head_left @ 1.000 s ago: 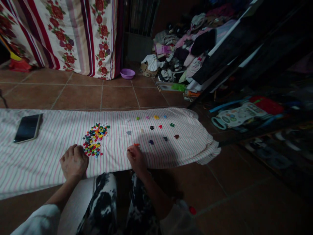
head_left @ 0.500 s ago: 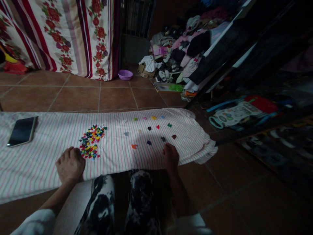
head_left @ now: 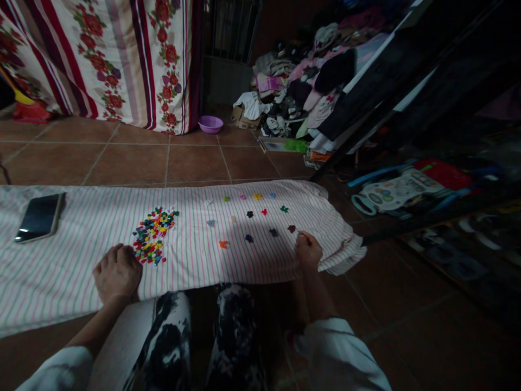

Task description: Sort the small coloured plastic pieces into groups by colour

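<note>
My left hand (head_left: 118, 273) rests with curled fingers on the striped cloth (head_left: 195, 260), beside a heap of small multicoloured pieces (head_left: 152, 231). Whether it holds anything is hidden. My right hand (head_left: 309, 250) is pinched closed near the dark brown cluster (head_left: 291, 228), at the cloth's right side; what is between its fingertips is too small to make out. Small single-colour clusters lie spread out, among them an orange one (head_left: 223, 245), a navy one (head_left: 249, 238), a dark grey one (head_left: 273, 232), a green one (head_left: 284, 209) and a yellow one (head_left: 258, 196).
A phone (head_left: 39, 217) lies at the cloth's left. Beyond, on the tiled floor, are a purple basin (head_left: 210, 124), a red dustpan (head_left: 31, 112) and a clothes pile (head_left: 301, 81). A floral curtain (head_left: 134, 60) hangs behind. A dark frame and a toy panel (head_left: 401, 187) stand right.
My right hand has moved right, from below the dark grey cluster to beside the brown one, still pinched. My left hand stays in place. The view has shifted slightly.
</note>
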`<state>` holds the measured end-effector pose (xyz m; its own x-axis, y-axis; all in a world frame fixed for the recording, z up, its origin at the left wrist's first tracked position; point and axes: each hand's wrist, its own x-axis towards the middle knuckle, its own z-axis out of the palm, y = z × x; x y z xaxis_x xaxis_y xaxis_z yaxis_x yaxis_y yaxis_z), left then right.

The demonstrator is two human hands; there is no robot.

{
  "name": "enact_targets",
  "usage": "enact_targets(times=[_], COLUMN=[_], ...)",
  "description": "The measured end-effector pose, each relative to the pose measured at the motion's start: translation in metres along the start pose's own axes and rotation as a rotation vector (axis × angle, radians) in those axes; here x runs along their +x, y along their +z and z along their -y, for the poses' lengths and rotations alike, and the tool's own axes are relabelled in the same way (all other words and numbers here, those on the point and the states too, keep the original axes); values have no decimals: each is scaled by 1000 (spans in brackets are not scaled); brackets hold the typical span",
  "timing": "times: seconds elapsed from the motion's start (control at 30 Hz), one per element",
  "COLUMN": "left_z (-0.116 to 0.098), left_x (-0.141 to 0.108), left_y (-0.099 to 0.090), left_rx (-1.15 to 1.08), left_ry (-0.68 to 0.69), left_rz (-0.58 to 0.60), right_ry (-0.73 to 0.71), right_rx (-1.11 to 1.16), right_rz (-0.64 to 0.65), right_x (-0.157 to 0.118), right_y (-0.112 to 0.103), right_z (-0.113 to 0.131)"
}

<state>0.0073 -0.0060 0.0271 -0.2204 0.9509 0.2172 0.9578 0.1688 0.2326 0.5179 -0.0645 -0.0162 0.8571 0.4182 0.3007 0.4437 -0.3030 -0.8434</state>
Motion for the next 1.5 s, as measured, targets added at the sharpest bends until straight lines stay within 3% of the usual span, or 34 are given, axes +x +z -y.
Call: enact_targets(times=[0.6,0.8,1.03,1.23,1.5], left_z=[-3,-1,1,0,-6], left_x=[1,1,1,1,0], left_y=[-3,1,3,1,-7], left_rx=[55,56,64,68,65], left_ry=[-15,-5,7,-1,-12], left_rz=[29,14,-10,31,52], right_ry=[33,40,-31,16,-21], right_rx=[-181,-307,-238,-189,-312], right_rz=[150,196,210,322,325], right_x=[42,40,30,32,28], right_y=[20,17,9,6,5], right_z=[-24,-19,-18,-15,-1])
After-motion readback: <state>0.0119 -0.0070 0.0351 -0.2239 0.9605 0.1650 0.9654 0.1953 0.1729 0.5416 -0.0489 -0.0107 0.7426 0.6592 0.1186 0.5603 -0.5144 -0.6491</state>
